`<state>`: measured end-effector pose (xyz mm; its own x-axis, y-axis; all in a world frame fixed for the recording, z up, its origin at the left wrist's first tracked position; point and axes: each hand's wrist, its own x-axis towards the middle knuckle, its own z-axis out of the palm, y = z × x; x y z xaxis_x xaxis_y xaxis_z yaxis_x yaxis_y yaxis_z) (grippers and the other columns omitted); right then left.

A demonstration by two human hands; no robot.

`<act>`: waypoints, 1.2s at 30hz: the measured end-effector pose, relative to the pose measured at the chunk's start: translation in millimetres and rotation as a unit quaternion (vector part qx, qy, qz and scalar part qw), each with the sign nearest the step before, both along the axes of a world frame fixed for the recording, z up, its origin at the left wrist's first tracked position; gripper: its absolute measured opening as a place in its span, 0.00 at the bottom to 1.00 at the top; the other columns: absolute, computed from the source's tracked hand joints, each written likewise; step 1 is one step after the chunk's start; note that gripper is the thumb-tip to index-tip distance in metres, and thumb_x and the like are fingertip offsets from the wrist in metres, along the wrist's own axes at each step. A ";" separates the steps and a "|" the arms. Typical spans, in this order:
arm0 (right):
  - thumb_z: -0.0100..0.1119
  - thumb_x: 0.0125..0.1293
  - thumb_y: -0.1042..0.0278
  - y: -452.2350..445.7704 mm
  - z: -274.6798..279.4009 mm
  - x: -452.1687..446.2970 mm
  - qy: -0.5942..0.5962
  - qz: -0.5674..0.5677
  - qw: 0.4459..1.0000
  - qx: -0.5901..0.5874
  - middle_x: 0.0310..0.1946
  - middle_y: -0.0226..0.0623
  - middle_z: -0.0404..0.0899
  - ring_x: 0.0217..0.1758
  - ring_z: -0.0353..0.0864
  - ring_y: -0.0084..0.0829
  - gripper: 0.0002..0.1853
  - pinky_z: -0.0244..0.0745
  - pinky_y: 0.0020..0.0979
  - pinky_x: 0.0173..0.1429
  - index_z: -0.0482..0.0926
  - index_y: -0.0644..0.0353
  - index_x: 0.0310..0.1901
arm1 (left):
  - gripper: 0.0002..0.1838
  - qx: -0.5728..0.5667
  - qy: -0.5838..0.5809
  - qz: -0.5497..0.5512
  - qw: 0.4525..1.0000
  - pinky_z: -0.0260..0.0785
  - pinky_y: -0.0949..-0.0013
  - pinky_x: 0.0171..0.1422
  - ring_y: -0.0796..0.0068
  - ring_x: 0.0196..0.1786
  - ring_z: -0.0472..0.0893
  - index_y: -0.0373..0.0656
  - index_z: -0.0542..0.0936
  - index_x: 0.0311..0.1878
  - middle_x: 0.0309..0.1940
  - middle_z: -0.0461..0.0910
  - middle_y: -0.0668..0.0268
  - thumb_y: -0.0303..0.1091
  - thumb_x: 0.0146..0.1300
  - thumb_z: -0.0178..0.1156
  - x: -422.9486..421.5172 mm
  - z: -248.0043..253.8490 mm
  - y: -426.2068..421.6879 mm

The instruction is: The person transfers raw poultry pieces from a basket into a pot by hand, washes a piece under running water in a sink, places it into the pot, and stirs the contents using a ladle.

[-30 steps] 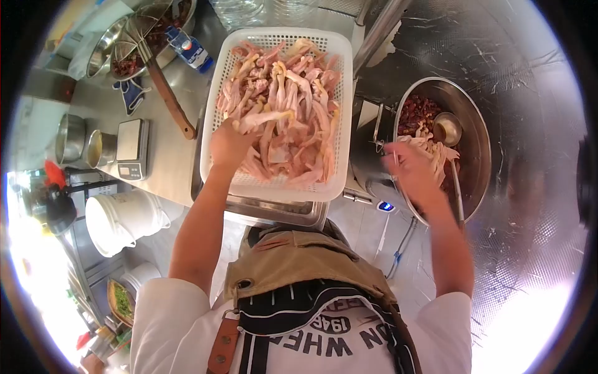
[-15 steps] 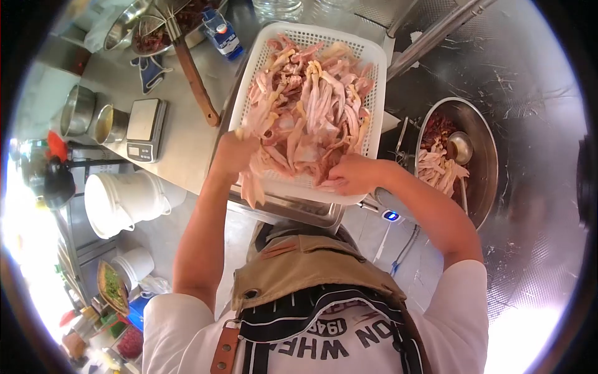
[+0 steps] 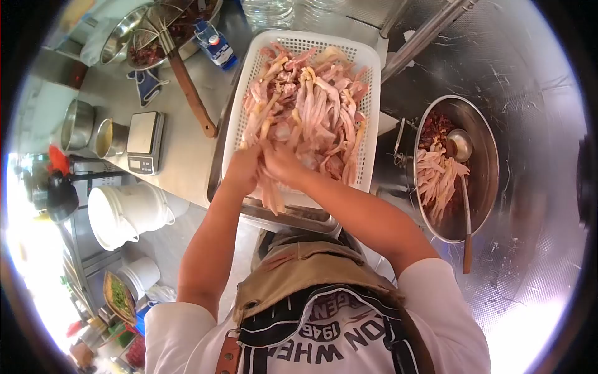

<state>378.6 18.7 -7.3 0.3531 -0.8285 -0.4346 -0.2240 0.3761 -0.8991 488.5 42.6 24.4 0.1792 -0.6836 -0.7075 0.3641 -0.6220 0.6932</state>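
A white perforated plastic basket [image 3: 372, 143] is heaped with long, pinkish raw poultry pieces [image 3: 321, 103], some with yellowish ends. My left hand [image 3: 242, 169] is closed at the basket's near left side on a raw poultry piece [image 3: 271, 196], whose pale end hangs over the near rim. Right beside it, my right hand [image 3: 283, 165] has its fingers curled in against the same spot. Its fingertips are partly hidden among the meat, so what they pinch is unclear. Under the basket lies a metal tray [image 3: 305, 218].
To the right, a deep steel pot [image 3: 486, 181] holds a ladle [image 3: 460, 146], pale strips and dark red bits. On the left counter are a digital scale [image 3: 144, 140], a wooden-handled strainer [image 3: 190, 93] and a blue bottle [image 3: 217, 47]. White buckets [image 3: 124, 209] stand lower left.
My right hand has moved left across the basket, from its near right side to beside my left hand. My left hand has shifted slightly right and down.
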 end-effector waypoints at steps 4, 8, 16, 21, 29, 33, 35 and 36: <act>0.37 0.74 0.50 1.6 44.8 -2.0 -0.071 0.005 0.995 0.076 0.35 0.61 0.80 0.44 0.78 0.57 0.29 0.71 0.46 0.52 0.80 0.70 0.39 | 0.11 0.011 0.005 0.036 0.999 0.69 0.68 0.32 0.74 0.33 0.78 0.32 0.77 0.43 0.33 0.78 0.64 0.30 0.63 0.55 -2.0 19.1 9.0; 0.37 0.74 0.50 17.5 55.0 4.0 -0.071 -0.031 0.970 -0.231 0.33 0.56 0.77 0.40 0.76 0.54 0.27 0.71 0.43 0.48 0.79 0.68 0.36 | 0.08 -0.081 -0.040 0.140 0.986 0.69 0.72 0.31 0.78 0.33 0.77 0.37 0.75 0.45 0.32 0.77 0.67 0.26 0.65 0.50 -30.1 75.0 27.4; 0.39 0.75 0.59 45.4 141.3 -187.7 -0.072 -0.294 0.936 -0.178 0.47 0.42 0.77 0.50 0.76 0.37 0.18 0.71 0.35 0.56 0.75 0.64 0.50 | 0.16 -0.435 -0.314 -0.370 0.758 0.74 0.56 0.43 0.57 0.41 0.82 0.40 0.77 0.51 0.39 0.81 0.52 0.31 0.59 0.52 -181.2 129.8 13.6; 0.47 0.75 0.51 59.3 95.9 -362.4 0.249 -0.344 0.852 -0.305 0.48 0.38 0.80 0.51 0.80 0.32 0.22 0.74 0.33 0.55 0.73 0.61 0.57 | 0.16 -0.279 -0.016 -0.186 0.942 0.70 0.53 0.52 0.43 0.48 0.79 0.33 0.76 0.49 0.42 0.80 0.44 0.29 0.58 0.54 -387.7 80.0 -3.6; 0.50 0.71 0.45 79.7 16.2 -489.9 -0.055 -0.552 0.825 0.103 0.44 0.36 0.82 0.45 0.82 0.33 0.25 0.77 0.35 0.48 0.74 0.60 0.55 | 0.21 -0.061 -0.049 -0.391 0.917 0.72 0.56 0.50 0.49 0.49 0.81 0.33 0.79 0.49 0.43 0.81 0.43 0.42 0.60 0.58 -504.6 18.8 9.3; 0.54 0.69 0.55 84.4 7.9 -528.6 0.234 -0.362 0.903 -0.001 0.41 0.41 0.81 0.43 0.79 0.28 0.19 0.73 0.32 0.48 0.79 0.66 0.47 | 0.19 -0.186 -0.069 -0.515 0.834 0.75 0.61 0.43 0.55 0.41 0.83 0.33 0.81 0.43 0.36 0.82 0.48 0.43 0.61 0.58 -449.6 57.2 4.9; 0.55 0.69 0.60 72.9 32.4 -494.8 0.286 -0.361 0.878 -0.125 0.38 0.43 0.81 0.41 0.79 0.28 0.16 0.72 0.32 0.47 0.80 0.67 0.44 | 0.17 -0.228 0.007 -0.537 0.812 0.75 0.65 0.42 0.63 0.38 0.83 0.34 0.81 0.42 0.34 0.83 0.52 0.40 0.60 0.60 -383.6 77.1 -6.8; 0.55 0.69 0.62 64.4 51.3 -458.1 0.255 -0.390 0.865 -0.188 0.36 0.42 0.81 0.40 0.79 0.29 0.14 0.73 0.31 0.46 0.80 0.67 0.44 | 0.16 -0.219 0.066 -0.509 0.829 0.75 0.67 0.42 0.68 0.37 0.83 0.34 0.81 0.42 0.33 0.83 0.56 0.38 0.58 0.61 -351.4 79.8 -9.0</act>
